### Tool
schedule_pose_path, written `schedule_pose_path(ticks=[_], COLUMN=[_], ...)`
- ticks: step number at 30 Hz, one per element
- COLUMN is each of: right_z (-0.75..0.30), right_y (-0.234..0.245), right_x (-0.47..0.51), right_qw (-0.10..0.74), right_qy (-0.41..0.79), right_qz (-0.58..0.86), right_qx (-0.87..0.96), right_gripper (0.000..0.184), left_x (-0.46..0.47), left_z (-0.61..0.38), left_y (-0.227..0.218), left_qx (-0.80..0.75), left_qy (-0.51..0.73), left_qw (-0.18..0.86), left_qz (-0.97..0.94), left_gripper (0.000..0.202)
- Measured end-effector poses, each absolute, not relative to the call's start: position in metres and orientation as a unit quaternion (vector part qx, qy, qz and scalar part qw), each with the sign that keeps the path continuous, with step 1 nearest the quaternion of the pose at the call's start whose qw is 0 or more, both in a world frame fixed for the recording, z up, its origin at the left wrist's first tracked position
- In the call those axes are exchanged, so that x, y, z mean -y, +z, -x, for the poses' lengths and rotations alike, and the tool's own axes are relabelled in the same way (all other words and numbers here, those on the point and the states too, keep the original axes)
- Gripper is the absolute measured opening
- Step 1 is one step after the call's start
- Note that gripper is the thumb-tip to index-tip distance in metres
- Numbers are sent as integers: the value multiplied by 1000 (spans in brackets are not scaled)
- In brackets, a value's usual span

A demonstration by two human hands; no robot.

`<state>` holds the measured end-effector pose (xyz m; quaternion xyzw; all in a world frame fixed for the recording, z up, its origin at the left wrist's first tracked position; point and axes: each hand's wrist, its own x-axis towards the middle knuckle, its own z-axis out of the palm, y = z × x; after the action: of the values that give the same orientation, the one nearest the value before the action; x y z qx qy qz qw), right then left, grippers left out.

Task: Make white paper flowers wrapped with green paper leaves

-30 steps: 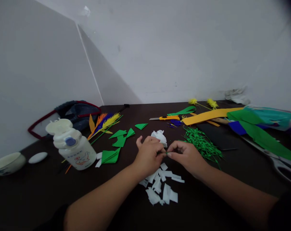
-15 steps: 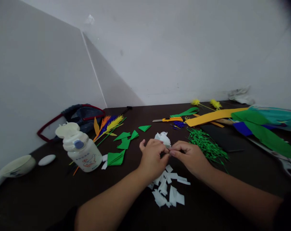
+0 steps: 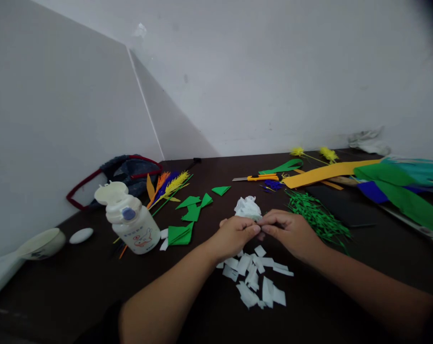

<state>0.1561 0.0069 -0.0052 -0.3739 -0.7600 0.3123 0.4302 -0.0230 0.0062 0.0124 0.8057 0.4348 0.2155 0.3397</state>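
A white crepe-paper flower [image 3: 248, 207] with ruffled petals stands out just beyond my fingertips, over the dark table. My left hand [image 3: 238, 235] is closed, its thumb and fingers pinched at the flower's base. Close against it, my right hand [image 3: 287, 231] pinches at the same spot with thumb and forefinger. The base of the flower is hidden by my fingers. Several cut white paper pieces [image 3: 250, 270] lie scattered on the table below my hands. To the right of my right hand is a heap of green paper sprigs [image 3: 316, 217].
Green paper scraps [image 3: 180, 234] lie left of my hands. A white bottle [image 3: 133, 224] with its lid up stands farther left, beside a bowl [image 3: 42, 244]. A yellow utility knife [image 3: 262, 177], blade out, lies behind. An orange-yellow strip [image 3: 323, 173] and scissors [image 3: 409, 220] are at right.
My view has turned slightly left, so things sit a little farther right. My left hand has rolled inward and its fingers are more curled; more of the white flower shows above the hands.
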Motion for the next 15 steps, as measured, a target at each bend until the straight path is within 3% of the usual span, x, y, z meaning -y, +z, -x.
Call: schedule_pose_path(ticks=[5,9,15], right_z=[-156,-155,-150], right_y=[-6,-7,-7], right_x=[-8,-10,-6], right_qw=[431,419,424], right_qy=[319,362,421], right_qz=[384,429,435], right_qx=[752,714,674], right_gripper=[11,11,7], left_x=[-10,-7,1], left_z=[19,14,11], left_y=[6,6,9], left_qx=[-457,-515,-462], left_qy=[248,278,293], left_qw=[325,209,5], left_qz=[-790,-784,-837], left_gripper=[21,8,13])
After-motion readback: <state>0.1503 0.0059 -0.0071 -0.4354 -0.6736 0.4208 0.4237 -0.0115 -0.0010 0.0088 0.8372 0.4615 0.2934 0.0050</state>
